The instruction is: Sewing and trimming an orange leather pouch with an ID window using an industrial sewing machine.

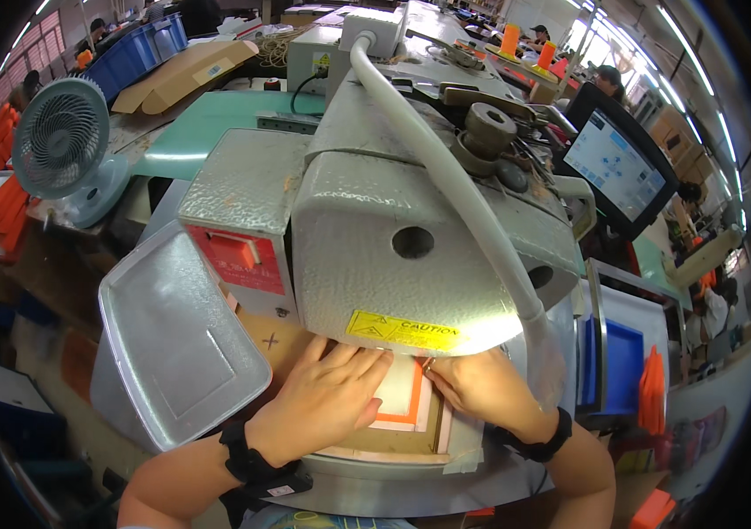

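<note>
Under the front of a big grey machine head (pixel 375 256) lies a flat cream panel with an orange border (pixel 403 401). It sits inside a shallow frame with pale pinkish edges (pixel 384 456). My left hand (pixel 327 397) rests flat on the panel's left part, fingers stretched forward, their tips close to the machine's lower edge. At the panel's right border, my right hand (pixel 481 385) has its fingers pinched together around something small that I cannot make out. The machine head hides the far end of the panel.
A grey tray-like cover (pixel 183 339) stands left of the hands, beside a red-fronted box (pixel 239 256). A thick grey hose (pixel 450 176) curves down at the right. Further out are a fan (pixel 63 141), a screen (pixel 615 167), a blue tray (pixel 615 366) and orange pieces (pixel 652 392).
</note>
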`<act>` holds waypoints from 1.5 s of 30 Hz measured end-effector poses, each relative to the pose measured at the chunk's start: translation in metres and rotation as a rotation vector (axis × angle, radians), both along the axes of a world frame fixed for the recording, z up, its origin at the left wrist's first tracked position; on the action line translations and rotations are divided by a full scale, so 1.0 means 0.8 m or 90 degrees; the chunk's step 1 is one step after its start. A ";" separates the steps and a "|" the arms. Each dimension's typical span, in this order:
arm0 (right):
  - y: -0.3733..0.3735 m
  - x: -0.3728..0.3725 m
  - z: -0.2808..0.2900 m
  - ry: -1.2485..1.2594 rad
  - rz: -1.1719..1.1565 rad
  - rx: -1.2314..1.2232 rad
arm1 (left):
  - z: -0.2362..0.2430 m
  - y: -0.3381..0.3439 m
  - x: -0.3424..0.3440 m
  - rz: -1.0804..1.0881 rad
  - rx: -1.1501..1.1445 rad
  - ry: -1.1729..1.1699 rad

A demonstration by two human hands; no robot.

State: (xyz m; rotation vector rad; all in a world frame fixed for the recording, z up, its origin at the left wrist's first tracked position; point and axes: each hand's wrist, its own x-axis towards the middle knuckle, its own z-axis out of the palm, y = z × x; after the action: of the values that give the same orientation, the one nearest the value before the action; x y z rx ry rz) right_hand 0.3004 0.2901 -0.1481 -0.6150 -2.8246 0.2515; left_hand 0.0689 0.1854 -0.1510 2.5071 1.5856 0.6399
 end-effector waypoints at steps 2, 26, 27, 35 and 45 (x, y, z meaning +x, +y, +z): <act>-0.005 -0.005 0.020 -0.061 -0.021 -0.068 | -0.002 -0.001 -0.001 0.002 0.001 -0.005; -0.013 0.002 0.012 0.011 -0.058 0.037 | 0.019 -0.028 -0.014 -0.096 -0.095 -0.003; -0.014 0.001 0.011 0.018 -0.055 0.037 | 0.020 -0.030 -0.014 -0.094 -0.096 0.002; 0.006 0.005 -0.035 0.137 -0.025 0.021 | 0.025 -0.034 -0.011 -0.107 -0.118 0.041; -0.029 -0.019 0.053 -0.169 -0.055 -0.024 | 0.013 -0.034 -0.016 -0.103 -0.126 -0.022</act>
State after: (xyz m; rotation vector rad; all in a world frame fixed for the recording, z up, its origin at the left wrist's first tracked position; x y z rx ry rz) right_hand 0.2853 0.2669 -0.1055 -0.8332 -3.0413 0.2221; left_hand 0.0559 0.1583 -0.1404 2.4311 1.3446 0.4770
